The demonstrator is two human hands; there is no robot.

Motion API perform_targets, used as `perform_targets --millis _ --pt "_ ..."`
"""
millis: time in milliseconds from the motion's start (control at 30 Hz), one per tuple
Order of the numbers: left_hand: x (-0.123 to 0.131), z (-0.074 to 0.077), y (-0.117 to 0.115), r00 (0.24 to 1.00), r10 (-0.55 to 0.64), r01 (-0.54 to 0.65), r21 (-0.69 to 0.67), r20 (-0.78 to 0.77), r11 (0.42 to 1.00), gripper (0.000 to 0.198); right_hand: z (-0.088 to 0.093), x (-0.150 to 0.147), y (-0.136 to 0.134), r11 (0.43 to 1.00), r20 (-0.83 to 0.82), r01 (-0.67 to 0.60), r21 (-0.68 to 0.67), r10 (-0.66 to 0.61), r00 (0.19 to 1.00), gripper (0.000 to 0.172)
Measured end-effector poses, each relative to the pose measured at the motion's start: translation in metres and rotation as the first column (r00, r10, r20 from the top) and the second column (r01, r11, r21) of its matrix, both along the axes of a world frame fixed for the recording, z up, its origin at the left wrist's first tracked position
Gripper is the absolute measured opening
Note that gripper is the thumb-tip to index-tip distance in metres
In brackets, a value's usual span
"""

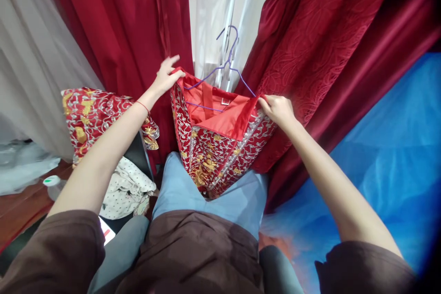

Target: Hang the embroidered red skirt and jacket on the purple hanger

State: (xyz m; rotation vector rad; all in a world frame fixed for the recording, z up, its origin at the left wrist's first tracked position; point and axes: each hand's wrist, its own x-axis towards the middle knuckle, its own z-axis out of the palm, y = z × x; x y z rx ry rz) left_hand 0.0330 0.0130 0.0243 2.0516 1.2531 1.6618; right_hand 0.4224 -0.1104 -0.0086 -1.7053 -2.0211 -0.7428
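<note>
My left hand (167, 74), one finger raised, pinches one top corner of the garment (210, 140), held before my lap (172, 186); the hanger (228, 62) sits partly inside its opening, hook upward; my right hand (279, 109) grips the other corner. Long axis: from raised opening down towards me. Apparent step: spreading the top; next calls for level tension.

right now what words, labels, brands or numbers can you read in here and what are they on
No text can be read.
Small square patch, possibly a label, inside the red embroidered garment: too small to read.
Flat white item with a red mark, by the left sleeve: partly hidden, no legible wording.
White lid with a green mark: too small to tell whether it is lettering.
</note>
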Motion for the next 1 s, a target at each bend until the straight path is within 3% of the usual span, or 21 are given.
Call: perform_targets --millis 100,167,267,433,600,700,833,1000 --pt "-0.003 -0.013 0.002 0.987 -0.143 0.156 -0.193 0.079 0.969 0.020 -0.004 -0.001 -0.001 1.000 -0.015 0.010 0.021 -0.009 1.000 0.047" --pt "0.000 -0.019 0.003 0.980 -0.169 0.189 -0.240 0.103 0.952 0.027 -0.007 -0.002 -0.001 0.999 -0.021 0.013 0.037 -0.012 1.000 0.045" --pt "0.008 -0.022 0.003 0.976 -0.204 0.215 -0.202 0.074 0.955 0.038 -0.008 -0.005 -0.001 0.997 -0.008 -0.040 0.065 0.040 0.999 0.043" --pt "0.020 -0.025 -0.003 0.977 -0.210 0.212 -0.126 0.029 0.969 0.052 -0.005 -0.023 0.001 0.983 0.056 -0.175 0.055 0.172 0.983 0.054" --pt "0.031 -0.032 -0.013 0.972 -0.230 0.235 -0.134 0.048 0.963 0.050 0.011 -0.072 0.015 0.947 0.121 -0.309 0.089 0.298 0.947 0.031" --pt "0.035 -0.032 -0.021 0.962 -0.271 0.268 -0.116 -0.016 0.957 0.048 0.020 -0.104 0.031 0.931 0.146 -0.353 0.095 0.338 0.930 0.026" --pt "0.035 -0.027 -0.036 0.956 -0.189 0.187 -0.032 -0.223 0.982 0.042 0.024 -0.124 0.044 0.934 0.102 -0.340 0.106 0.330 0.938 0.025" --pt "0.046 -0.025 -0.053 0.930 -0.068 0.071 -0.004 -0.360 0.997 0.054 0.024 -0.118 0.039 0.915 -0.018 -0.354 0.192 0.364 0.931 0.026"
